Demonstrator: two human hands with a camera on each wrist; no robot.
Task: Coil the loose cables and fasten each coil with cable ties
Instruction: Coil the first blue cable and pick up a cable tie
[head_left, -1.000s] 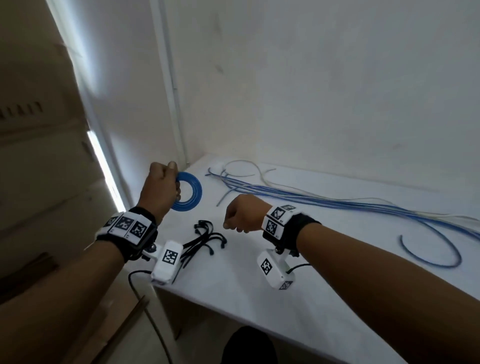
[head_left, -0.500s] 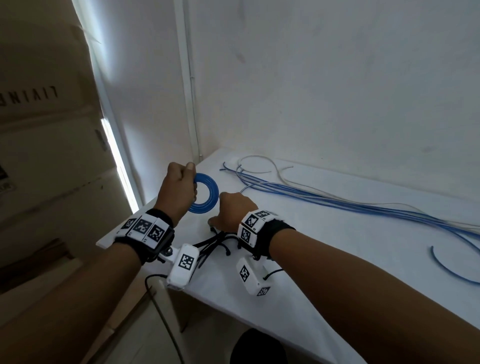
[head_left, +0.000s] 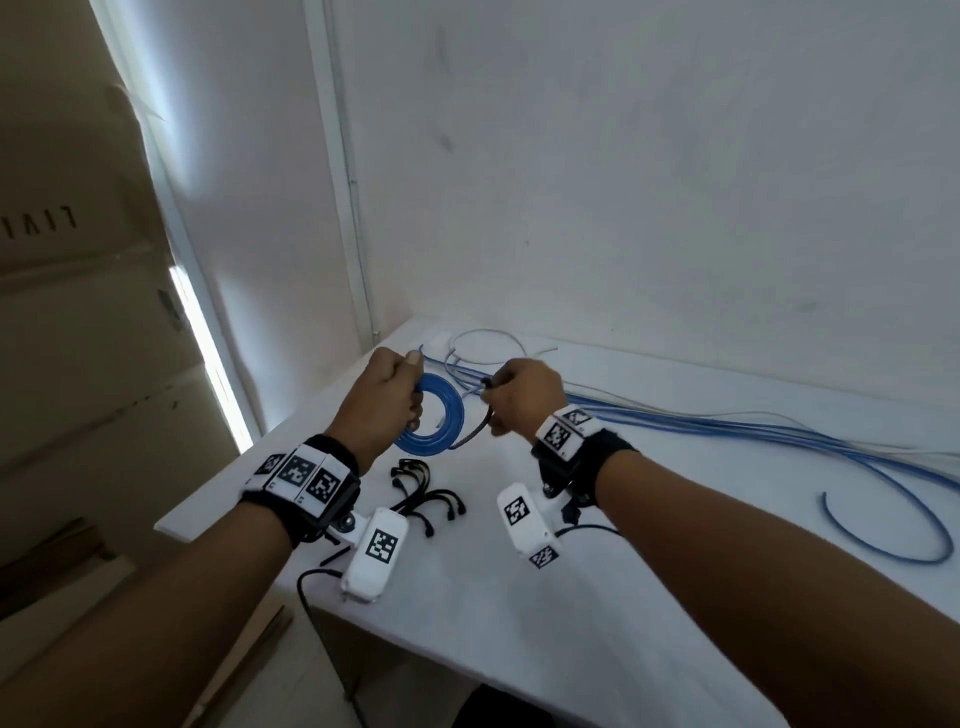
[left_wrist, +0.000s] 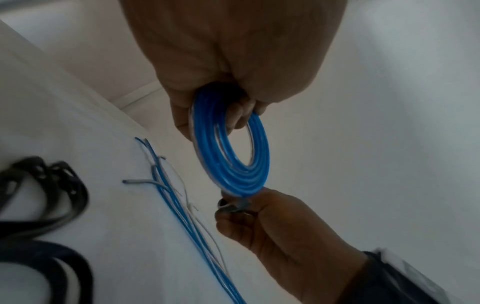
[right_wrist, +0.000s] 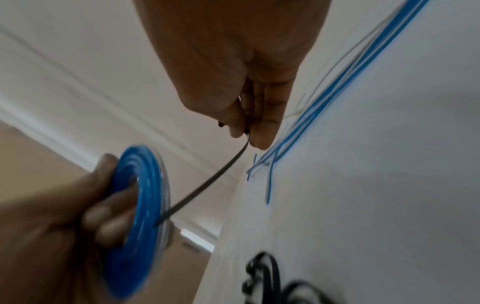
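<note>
My left hand (head_left: 387, 402) grips a flat blue cable coil (head_left: 441, 418) upright above the table's left corner, fingers through its hole (left_wrist: 233, 115). My right hand (head_left: 511, 397) pinches one end of a black cable tie (head_left: 475, 431) between thumb and fingers (right_wrist: 249, 127). The tie (right_wrist: 205, 185) runs down to the coil (right_wrist: 140, 216), its free tip reaching the coil's face. Loose blue and white cables (head_left: 727, 431) lie stretched along the white table (head_left: 623, 571) toward the right.
A pile of spare black cable ties (head_left: 421, 493) lies on the table under my wrists. A curved blue cable end (head_left: 883, 540) loops at the right. The white wall rises close behind the table. Cardboard boxes (head_left: 67, 312) stand beyond the table's left edge.
My right hand dipped to the pile of ties, then rose with one black tie and brought it to the coil. My left hand has kept hold of the coil.
</note>
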